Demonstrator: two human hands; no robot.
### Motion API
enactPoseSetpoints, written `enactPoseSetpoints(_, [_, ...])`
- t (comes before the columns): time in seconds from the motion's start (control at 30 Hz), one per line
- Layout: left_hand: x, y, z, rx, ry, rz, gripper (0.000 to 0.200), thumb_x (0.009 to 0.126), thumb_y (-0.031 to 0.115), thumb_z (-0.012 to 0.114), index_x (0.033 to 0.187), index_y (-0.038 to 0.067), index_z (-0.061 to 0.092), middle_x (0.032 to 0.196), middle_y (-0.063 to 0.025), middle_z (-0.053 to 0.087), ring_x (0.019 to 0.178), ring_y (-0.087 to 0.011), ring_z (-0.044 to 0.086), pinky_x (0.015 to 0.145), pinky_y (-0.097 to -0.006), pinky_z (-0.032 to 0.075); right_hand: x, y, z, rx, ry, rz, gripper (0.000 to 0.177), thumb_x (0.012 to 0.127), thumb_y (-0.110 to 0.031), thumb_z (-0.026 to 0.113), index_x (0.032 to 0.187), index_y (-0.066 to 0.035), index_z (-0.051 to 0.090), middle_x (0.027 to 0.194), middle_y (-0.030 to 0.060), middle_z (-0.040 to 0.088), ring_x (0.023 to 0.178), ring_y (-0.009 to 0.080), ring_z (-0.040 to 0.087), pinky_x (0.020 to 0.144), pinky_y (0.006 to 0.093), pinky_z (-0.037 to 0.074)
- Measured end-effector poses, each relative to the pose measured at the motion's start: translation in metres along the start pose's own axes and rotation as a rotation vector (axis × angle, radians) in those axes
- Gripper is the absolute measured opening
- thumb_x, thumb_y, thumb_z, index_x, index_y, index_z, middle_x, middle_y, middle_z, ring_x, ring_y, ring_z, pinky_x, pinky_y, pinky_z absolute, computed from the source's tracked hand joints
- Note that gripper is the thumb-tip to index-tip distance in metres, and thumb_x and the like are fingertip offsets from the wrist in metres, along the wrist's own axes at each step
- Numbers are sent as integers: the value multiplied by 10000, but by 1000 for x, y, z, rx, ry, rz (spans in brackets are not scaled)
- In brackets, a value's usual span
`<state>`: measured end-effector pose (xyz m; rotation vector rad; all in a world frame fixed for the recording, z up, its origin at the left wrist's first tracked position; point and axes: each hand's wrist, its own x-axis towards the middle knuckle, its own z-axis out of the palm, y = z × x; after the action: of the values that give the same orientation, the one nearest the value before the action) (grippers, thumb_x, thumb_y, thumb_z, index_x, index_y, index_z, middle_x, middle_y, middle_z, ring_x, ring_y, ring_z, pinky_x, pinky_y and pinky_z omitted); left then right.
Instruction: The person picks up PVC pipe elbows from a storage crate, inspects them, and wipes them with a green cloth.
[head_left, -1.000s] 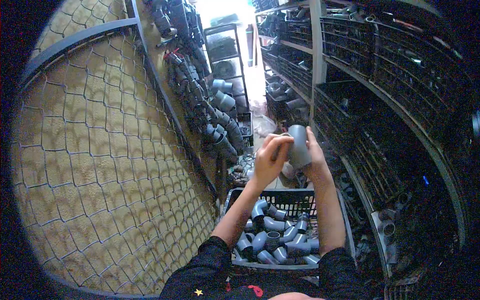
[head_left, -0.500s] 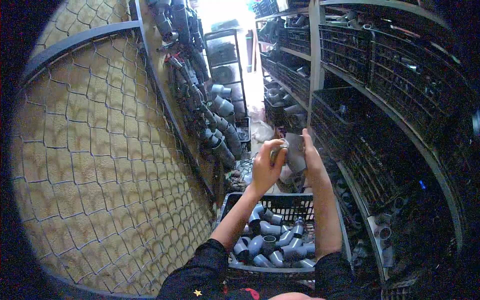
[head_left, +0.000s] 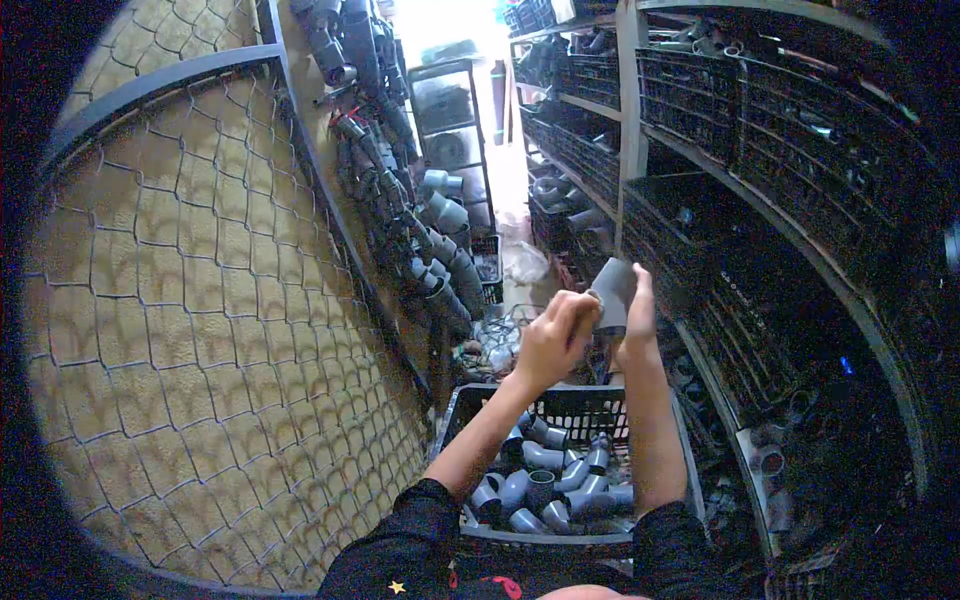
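Narrow storage aisle, bright light entering at the far end. A yellowish, rough-textured wall (head_left: 150, 330) is showing at far left behind grey wire chain-link mesh (head_left: 178, 245), which a grey metal frame (head_left: 165, 82) is bordering. Next along, grey plastic pipe fittings (head_left: 452, 255) are crowding in a long, slanting stack. Beyond them, a dark upright rack (head_left: 447, 150) is standing near the light. At center, the left hand (head_left: 553, 342) is curling its fingers tightly against the near-left side of a smooth grey tubular plastic fitting (head_left: 614, 285); whether it is also gripping something small, cannot tell. The fitting is tilting in mid-air between both hands, above the far rim of a black slatted plastic crate (head_left: 592, 538). Inside the crate, many grey plastic elbow fittings (head_left: 543, 456) are lying jumbled. The right hand (head_left: 640, 312) is holding the fitting from its right side, one digit extending upward along it. Farther right, pale-edged shelves (head_left: 634, 95) are carrying black slatted crates (head_left: 690, 92), with more grey fittings partly showing; details are dissolving into shadow.
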<state>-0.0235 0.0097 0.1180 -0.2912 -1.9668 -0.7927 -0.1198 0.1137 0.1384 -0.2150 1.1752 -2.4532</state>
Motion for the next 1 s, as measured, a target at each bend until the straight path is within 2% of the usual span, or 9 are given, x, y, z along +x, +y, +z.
enactPoseSetpoints(0.1, [0,1,0,-16,-27,52,166,920,104,666,1078,93,618,957,-134,638,816,-345,675,687,-409,549,3,-3,-4,-32,-98,61,558,1004,-537,354,958,-74,662,833,76,690,717,208,668,709,338,546])
enactPoseSetpoints(0.13, [1,1,-1,-22,-38,63,166,915,104,673,1073,94,621,950,-131,636,814,-346,674,684,-412,550,1,-4,-2,-110,-106,46,641,1004,-573,335,1000,-29,674,874,107,711,727,215,684,709,341,559])
enactPoseSetpoints(0.23, [3,4,-4,31,-48,92,148,903,106,689,1040,90,635,946,-117,636,781,-338,671,657,-407,552,-7,-9,2,-260,-125,100,595,998,-593,375,1079,-67,641,908,96,692,788,212,669,760,329,523])
enactPoseSetpoints(0.27, [3,4,-5,37,-65,92,141,900,106,693,1029,89,639,942,-114,635,773,-335,671,650,-404,552,3,-2,-6,-292,-127,89,554,1008,-563,404,1186,-72,589,981,97,676,850,188,653,781,318,511])
enactPoseSetpoints(0.37, [4,7,-7,53,-123,89,127,887,112,705,998,88,647,931,-106,630,751,-328,670,633,-401,553,-4,-1,-5,-518,-100,-104,565,1000,-559,451,1260,-64,532,1035,93,654,907,169,626,807,311,498])
enactPoseSetpoints(0.47, [6,7,-11,73,-180,116,137,867,126,715,978,88,646,920,-98,623,741,-330,668,626,-408,553,-12,-1,1,-675,-53,-186,549,980,-522,541,1236,-36,545,1032,88,648,932,156,609,825,310,491])
enactPoseSetpoints(0.67, [7,5,-13,133,-197,186,162,839,136,719,969,82,638,921,-87,619,745,-335,667,637,-411,560,-9,-6,-4,-574,-175,-246,510,859,-356,786,1179,-18,578,988,51,654,848,126,617,748,280,509])
enactPoseSetpoints(0.8, [9,3,-21,152,-164,154,187,837,135,725,1009,98,661,943,-78,636,757,-306,684,645,-390,569,-17,-14,3,-536,-76,-324,634,776,-322,868,1184,-5,501,931,42,633,785,102,610,658,248,504])
enactPoseSetpoints(1.0, [13,4,-26,133,-168,130,194,833,139,730,1020,112,687,938,-62,650,751,-281,688,650,-374,570,-13,-10,0,-466,-51,-278,738,751,-303,890,1224,-22,398,927,43,622,773,96,605,650,246,495])
